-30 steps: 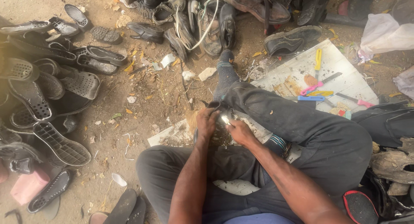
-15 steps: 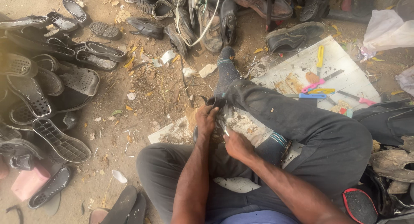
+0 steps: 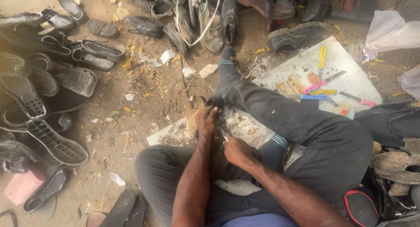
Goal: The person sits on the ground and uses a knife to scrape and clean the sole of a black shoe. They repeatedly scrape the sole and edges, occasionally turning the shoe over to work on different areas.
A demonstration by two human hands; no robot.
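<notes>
While left hand [image 3: 205,121] clamps a dark shoe [image 3: 215,105] against the shin, right hand [image 3: 236,150] sits just nearer, fist closed on a small tool [image 3: 224,135] touching it. Sole pile [image 3: 48,100] far left, white board [image 3: 345,74] with knives right.

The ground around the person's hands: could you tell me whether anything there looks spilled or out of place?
Yes. Pale crumbs and scrapings lie strewn over the white board beside the left hand, and paper scraps and yellow bits litter the dirt.
</notes>
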